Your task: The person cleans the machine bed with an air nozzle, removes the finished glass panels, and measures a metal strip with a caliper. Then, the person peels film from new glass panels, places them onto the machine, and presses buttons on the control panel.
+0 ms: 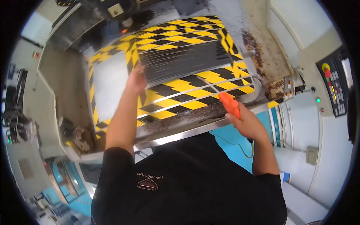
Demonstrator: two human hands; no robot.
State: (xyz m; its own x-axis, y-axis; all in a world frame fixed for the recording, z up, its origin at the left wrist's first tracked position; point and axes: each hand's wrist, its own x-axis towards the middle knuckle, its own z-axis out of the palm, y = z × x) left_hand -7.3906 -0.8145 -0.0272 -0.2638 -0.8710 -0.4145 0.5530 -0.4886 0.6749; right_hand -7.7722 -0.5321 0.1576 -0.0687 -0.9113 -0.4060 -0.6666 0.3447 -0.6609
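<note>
My right hand (pixel 245 122) is closed around an orange air blow gun (pixel 229 105). Its thin nozzle points up and left over the near edge of a bed covered in yellow and black striped tape (pixel 176 87). A dark rectangular panel (pixel 187 62) with fine light streaks lies in the middle of the bed. My left hand (pixel 137 79) is at this panel's left edge; blur hides how its fingers are set and whether they grip the panel. Left of that hand lies a plain silver-grey plate area (pixel 110 84), framed by the striped tape.
A dark machine head (pixel 118 9) hangs over the far left of the bed. Brown-stained chip residue (pixel 176 120) lines the near ledge, behind a metal front rail (pixel 180 135). A control panel with a red button (pixel 327 73) stands at right. A thin yellow-green hose (pixel 250 153) hangs below my right hand.
</note>
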